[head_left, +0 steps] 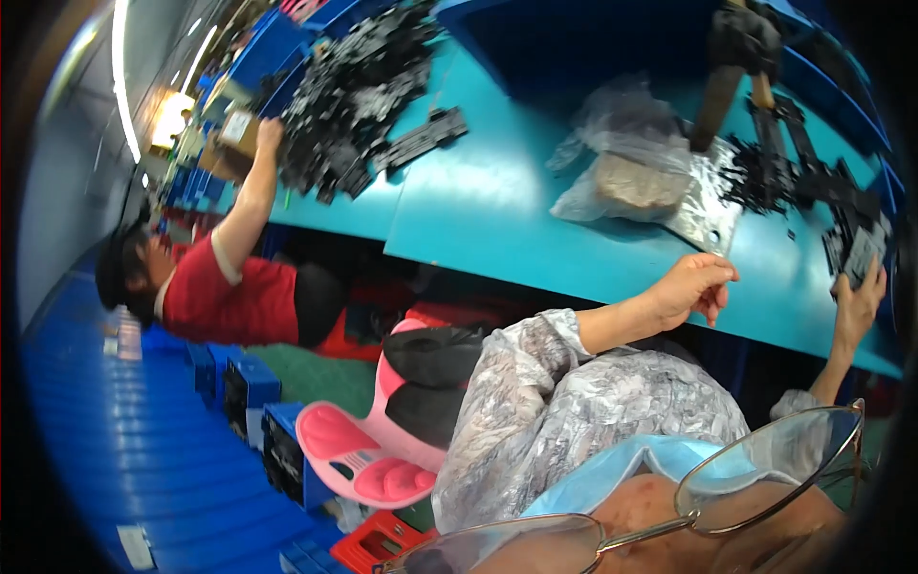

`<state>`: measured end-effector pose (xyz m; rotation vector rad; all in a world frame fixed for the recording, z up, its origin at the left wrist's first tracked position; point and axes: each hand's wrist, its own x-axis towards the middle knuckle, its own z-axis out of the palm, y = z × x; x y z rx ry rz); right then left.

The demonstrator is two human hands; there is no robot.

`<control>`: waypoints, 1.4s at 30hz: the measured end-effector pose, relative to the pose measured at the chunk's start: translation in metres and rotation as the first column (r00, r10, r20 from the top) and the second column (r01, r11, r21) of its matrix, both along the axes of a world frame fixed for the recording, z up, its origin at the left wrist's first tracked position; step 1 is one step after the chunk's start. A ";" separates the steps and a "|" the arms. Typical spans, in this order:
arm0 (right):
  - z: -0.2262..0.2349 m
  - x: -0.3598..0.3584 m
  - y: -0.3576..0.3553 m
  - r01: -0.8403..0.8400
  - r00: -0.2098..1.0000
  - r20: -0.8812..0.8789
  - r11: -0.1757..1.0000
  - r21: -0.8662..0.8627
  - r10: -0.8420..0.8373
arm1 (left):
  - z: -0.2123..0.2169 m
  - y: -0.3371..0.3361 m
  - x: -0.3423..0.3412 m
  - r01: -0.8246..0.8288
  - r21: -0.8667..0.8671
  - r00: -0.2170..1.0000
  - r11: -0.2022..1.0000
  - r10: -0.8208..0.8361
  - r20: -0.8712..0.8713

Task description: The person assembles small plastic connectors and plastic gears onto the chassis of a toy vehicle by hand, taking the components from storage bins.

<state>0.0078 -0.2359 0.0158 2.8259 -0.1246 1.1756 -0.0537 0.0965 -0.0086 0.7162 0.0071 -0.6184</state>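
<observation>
1 flat grey plastic part [864, 253] is clamped in the right hand [858, 302], black plastic parts [841, 196] are seen just beyond that grip, and whether anything is pinched by the curled left hand [694, 289] cannot be told.

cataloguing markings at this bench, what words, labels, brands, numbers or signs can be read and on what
No text is readable.
White label on the brown carton: too small and blurred.
White rectangle, lower left: too blurred to tell.
Clear bag: none visible.
Grey part at the right hand: none visible.
</observation>
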 end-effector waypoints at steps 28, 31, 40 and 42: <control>0.028 -0.014 0.025 -0.136 0.976 0.208 0.935 0.328 0.069 | -0.001 -0.037 0.013 0.047 0.192 0.999 0.980 -0.044 -0.024; 0.028 -0.030 0.051 -0.391 0.920 0.221 0.768 0.507 0.322 | -0.001 -0.045 0.013 0.068 0.180 0.998 0.981 -0.067 -0.013; -0.021 -0.070 0.108 -0.809 0.579 0.359 0.462 0.364 0.732 | -0.002 -0.052 -0.003 -0.074 0.223 0.870 0.972 -0.046 0.490; -0.023 -0.069 0.109 -0.834 0.540 0.418 0.400 0.380 0.731 | -0.001 -0.046 0.000 -0.130 0.347 0.858 0.929 -0.070 0.509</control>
